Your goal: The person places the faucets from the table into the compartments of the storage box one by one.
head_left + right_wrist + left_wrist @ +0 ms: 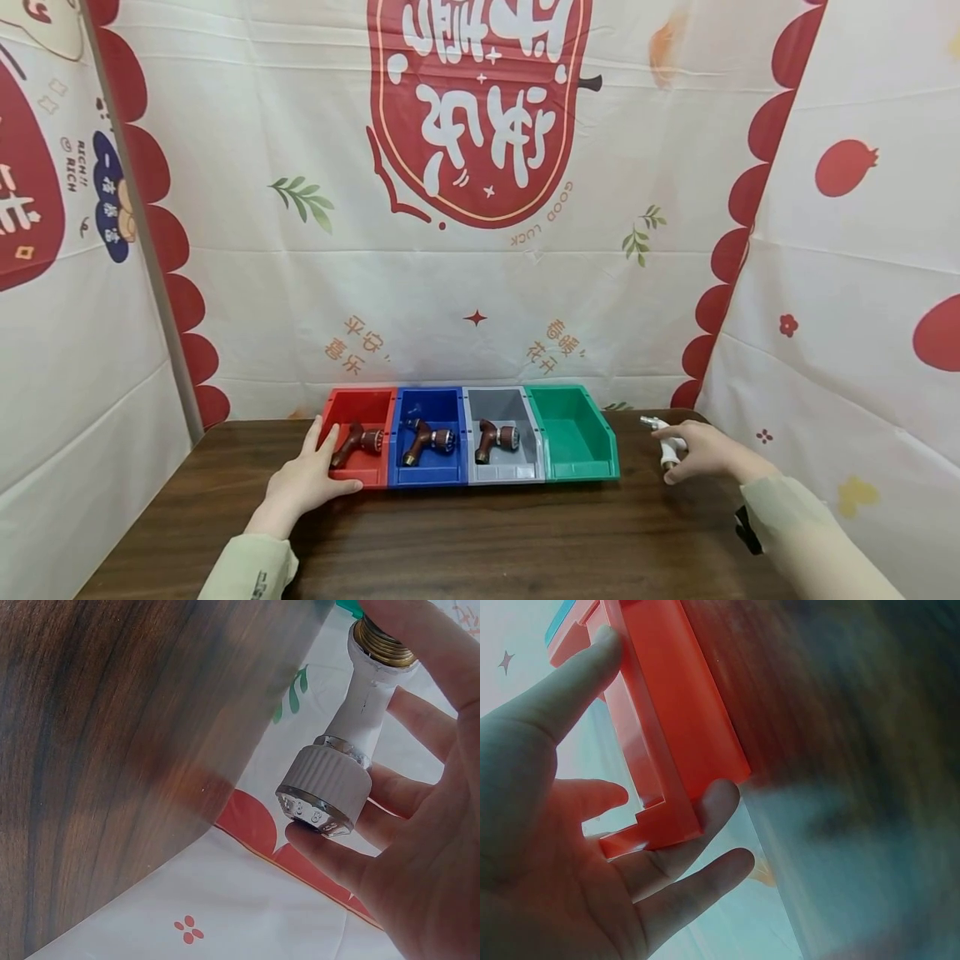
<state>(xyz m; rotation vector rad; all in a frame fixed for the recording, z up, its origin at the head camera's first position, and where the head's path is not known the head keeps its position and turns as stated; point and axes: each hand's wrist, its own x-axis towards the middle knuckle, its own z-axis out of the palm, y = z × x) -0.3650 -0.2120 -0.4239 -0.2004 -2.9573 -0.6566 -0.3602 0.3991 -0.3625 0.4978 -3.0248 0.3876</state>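
Observation:
My left hand [303,487] rests at the left end of the red bin [363,406], fingers spread along its side wall. In the left wrist view, the thumb [592,664] touches the bin's front and the other fingers lie about its corner. At the right, my right hand [701,450] holds a white valve [670,451] between thumb and fingers. The right wrist view shows its brass thread [382,643] by the thumb and its ribbed knob [326,776] by the fingers. Whether the valve touches the table cannot be told.
A blue bin [431,403], a grey bin [495,402] and a green bin [570,433] continue the row. Brown valves lie in the red [358,442], blue [427,442] and grey [495,439] bins. Printed cloth [480,283] hangs behind the wooden table [480,542].

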